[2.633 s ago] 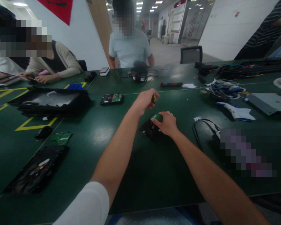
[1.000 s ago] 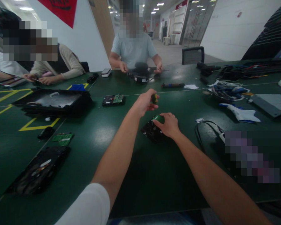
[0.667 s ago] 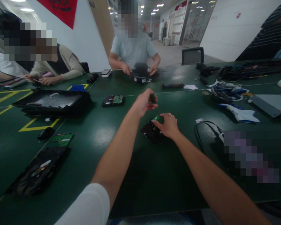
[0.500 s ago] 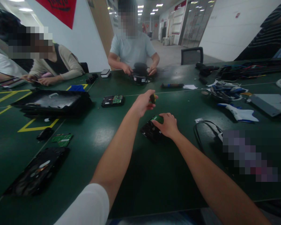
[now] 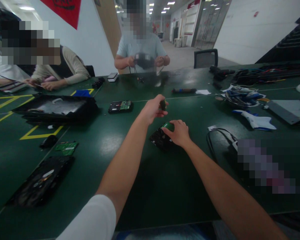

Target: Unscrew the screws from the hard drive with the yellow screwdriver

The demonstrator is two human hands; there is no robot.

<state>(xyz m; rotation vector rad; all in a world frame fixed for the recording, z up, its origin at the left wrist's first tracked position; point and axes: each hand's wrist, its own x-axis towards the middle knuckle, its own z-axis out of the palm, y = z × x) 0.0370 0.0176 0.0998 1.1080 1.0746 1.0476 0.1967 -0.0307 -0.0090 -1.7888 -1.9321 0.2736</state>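
My left hand (image 5: 153, 108) is raised over the table, its fingers closed round the dark and yellow handle of what looks like a screwdriver (image 5: 163, 105); its shaft is hidden. Just below and to the right, my right hand (image 5: 179, 133) grips a black hard drive (image 5: 160, 139) by its far right side. The drive is tilted on the table, and part of its green circuit board (image 5: 168, 126) shows beside my thumb. My right fingers cover the drive's right end.
At left lie an opened hard drive (image 5: 43, 181), a loose circuit board (image 5: 66, 147) and a black tray (image 5: 55, 108). Another drive (image 5: 120, 106) lies beyond my left arm. A cable (image 5: 221, 130), gloves (image 5: 256, 120) and a metal box (image 5: 290, 110) are at right. Co-workers sit across and at left.
My hands, the screwdriver and the hard drive stay almost in place; the handle has turned slightly. The person across has lifted a dark round object off the table.
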